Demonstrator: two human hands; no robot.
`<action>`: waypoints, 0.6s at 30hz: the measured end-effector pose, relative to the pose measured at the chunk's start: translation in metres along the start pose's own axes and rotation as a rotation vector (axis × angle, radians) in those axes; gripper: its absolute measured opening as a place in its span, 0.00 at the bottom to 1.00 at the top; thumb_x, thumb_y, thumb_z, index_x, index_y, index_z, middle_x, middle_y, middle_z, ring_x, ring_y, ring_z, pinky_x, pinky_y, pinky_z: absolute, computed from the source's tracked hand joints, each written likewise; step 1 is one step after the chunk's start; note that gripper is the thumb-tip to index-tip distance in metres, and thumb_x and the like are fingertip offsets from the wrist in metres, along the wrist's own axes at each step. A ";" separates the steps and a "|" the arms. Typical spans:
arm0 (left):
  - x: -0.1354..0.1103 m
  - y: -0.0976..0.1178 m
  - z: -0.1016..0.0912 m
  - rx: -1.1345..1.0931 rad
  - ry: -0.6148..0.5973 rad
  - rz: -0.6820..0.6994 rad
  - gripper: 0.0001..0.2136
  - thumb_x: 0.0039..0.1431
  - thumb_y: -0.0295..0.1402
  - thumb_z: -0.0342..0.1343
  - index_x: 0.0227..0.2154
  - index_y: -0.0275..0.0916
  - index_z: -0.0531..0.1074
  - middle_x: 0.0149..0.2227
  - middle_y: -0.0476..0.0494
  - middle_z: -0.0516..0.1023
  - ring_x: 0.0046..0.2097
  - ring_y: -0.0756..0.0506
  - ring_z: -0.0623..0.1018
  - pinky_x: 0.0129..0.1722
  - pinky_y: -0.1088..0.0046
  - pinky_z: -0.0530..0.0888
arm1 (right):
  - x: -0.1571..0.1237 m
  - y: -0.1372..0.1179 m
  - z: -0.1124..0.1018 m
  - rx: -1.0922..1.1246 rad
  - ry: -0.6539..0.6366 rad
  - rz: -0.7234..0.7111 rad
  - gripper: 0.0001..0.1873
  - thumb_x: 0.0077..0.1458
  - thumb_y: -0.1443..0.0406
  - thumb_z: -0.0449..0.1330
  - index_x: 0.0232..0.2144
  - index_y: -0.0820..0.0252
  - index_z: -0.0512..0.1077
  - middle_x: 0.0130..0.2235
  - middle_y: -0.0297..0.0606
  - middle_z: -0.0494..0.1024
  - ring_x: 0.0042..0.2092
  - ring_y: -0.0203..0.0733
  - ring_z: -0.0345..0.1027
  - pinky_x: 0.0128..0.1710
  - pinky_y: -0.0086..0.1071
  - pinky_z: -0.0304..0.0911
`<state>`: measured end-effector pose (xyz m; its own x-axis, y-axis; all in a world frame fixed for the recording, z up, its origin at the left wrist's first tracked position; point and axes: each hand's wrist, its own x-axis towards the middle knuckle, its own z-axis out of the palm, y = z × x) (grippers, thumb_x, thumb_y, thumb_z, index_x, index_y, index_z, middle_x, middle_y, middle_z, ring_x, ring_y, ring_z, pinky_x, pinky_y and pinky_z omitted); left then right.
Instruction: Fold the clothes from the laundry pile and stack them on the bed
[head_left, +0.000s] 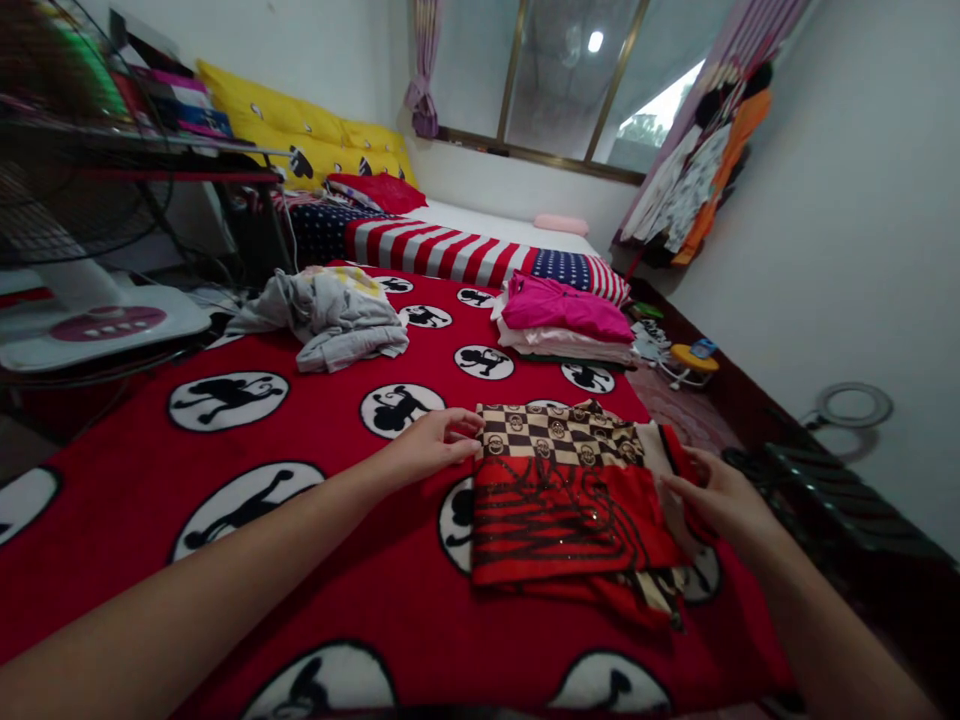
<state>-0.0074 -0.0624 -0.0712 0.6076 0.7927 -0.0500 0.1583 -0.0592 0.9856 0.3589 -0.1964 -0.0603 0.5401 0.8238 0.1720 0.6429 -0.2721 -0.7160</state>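
Note:
A folded garment (577,510), red with dark swirls and a checkered cream-and-brown upper band, lies on the red blanket (360,600). At its upper left corner, my left hand (435,442) pinches the edge between thumb and fingers. My right hand (724,500) grips the garment's right side, where a cream and red part shows; some of those fingers are hidden by the cloth. Loose layers of the garment stick out at its lower right. Beyond it rests a stack of folded clothes (566,310), pink on top and white beneath.
A crumpled grey garment (330,310) lies at the left on the blanket. A white fan (90,310) stands at the far left. Behind are a bed with a striped cover (450,250) and a yellow headboard cushion (300,130). A small yellow stool (694,360) stands on the floor at right.

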 end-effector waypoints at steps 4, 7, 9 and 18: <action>0.009 0.002 0.002 0.105 0.000 -0.006 0.19 0.49 0.33 0.60 0.45 0.35 0.71 0.42 0.39 0.76 0.33 0.48 0.77 0.27 0.74 0.74 | -0.004 0.003 -0.003 -0.280 -0.015 -0.017 0.30 0.43 0.58 0.61 0.49 0.65 0.71 0.44 0.50 0.78 0.45 0.55 0.74 0.45 0.44 0.68; 0.017 -0.001 0.003 0.134 0.015 0.009 0.17 0.49 0.32 0.60 0.43 0.35 0.73 0.40 0.40 0.76 0.34 0.47 0.77 0.27 0.74 0.75 | -0.021 -0.020 0.004 -0.528 0.147 -0.198 0.26 0.50 0.59 0.56 0.51 0.65 0.69 0.49 0.52 0.75 0.48 0.57 0.70 0.47 0.47 0.65; 0.019 -0.008 0.004 0.081 0.039 0.017 0.16 0.49 0.32 0.60 0.43 0.34 0.72 0.39 0.40 0.77 0.35 0.46 0.77 0.28 0.72 0.76 | -0.042 -0.050 0.017 -0.486 0.160 -0.326 0.23 0.55 0.58 0.53 0.51 0.62 0.68 0.48 0.49 0.75 0.46 0.51 0.71 0.45 0.42 0.66; 0.012 -0.031 0.004 -0.221 0.093 0.113 0.14 0.49 0.28 0.60 0.40 0.34 0.71 0.37 0.43 0.78 0.37 0.47 0.79 0.36 0.71 0.77 | -0.121 -0.167 0.124 -0.664 -0.222 -0.438 0.35 0.54 0.42 0.54 0.52 0.63 0.66 0.46 0.52 0.73 0.48 0.56 0.68 0.43 0.41 0.65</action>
<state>-0.0013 -0.0534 -0.1028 0.5360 0.8415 0.0675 -0.0863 -0.0249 0.9960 0.1189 -0.1891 -0.0451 0.0912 0.9837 0.1549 0.9950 -0.0836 -0.0546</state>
